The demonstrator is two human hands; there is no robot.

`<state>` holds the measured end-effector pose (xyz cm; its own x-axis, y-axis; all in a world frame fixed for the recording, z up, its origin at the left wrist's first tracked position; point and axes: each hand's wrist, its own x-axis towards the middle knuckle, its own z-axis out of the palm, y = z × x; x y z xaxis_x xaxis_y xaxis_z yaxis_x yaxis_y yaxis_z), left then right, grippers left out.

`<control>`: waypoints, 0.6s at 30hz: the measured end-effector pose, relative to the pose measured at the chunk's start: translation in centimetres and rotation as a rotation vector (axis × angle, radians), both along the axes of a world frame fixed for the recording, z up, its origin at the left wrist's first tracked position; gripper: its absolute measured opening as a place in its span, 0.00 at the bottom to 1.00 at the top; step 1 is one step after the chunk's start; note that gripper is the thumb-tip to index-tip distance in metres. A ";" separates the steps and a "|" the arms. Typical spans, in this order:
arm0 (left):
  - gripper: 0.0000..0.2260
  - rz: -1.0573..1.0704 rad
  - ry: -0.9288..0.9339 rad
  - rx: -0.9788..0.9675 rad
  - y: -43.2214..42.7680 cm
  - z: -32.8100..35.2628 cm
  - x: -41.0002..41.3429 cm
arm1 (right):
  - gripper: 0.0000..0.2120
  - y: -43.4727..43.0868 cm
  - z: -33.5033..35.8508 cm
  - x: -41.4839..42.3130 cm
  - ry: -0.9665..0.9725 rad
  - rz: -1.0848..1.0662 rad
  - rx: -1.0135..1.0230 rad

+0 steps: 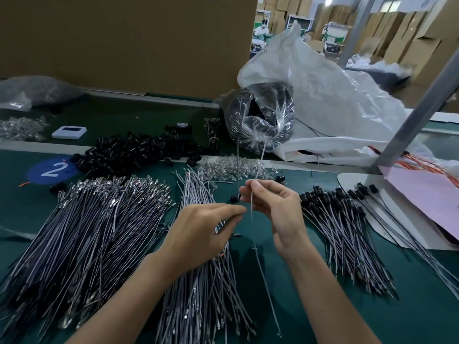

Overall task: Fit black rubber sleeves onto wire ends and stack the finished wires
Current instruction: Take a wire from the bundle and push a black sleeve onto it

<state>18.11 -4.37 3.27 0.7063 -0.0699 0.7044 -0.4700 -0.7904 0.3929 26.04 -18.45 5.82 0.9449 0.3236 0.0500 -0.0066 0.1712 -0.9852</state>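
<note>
Over the green surface (409,319) and its loose wire pile (198,294), black rubber sleeves (139,152) heaped beyond, the left hand (203,234) pinches a thin wire (238,175) upright in its fingers (237,211). The right hand (278,207) pinches a second wire (258,167). Held so close together, the two could tangle, or one could slip into the unsleeved pile.

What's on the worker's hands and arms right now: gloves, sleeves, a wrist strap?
Nothing worn shows. The left hand and right hand are bare: no gloves, rings or finger cots. The left forearm and right forearm are bare to the frame edge, with no sleeve, watch or wrist strap in view.
</note>
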 end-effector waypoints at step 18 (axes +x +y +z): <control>0.12 -0.104 0.136 -0.031 -0.7 -0.1 -0.2 | 0.05 0.3 -0.1 -0.5 0.052 0.171 -0.017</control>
<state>17.95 -5.08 3.20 0.7855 -0.1273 0.6056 -0.4895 -0.7267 0.4820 25.53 -18.13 5.68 0.8770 0.4805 -0.0044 -0.0851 0.1462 -0.9856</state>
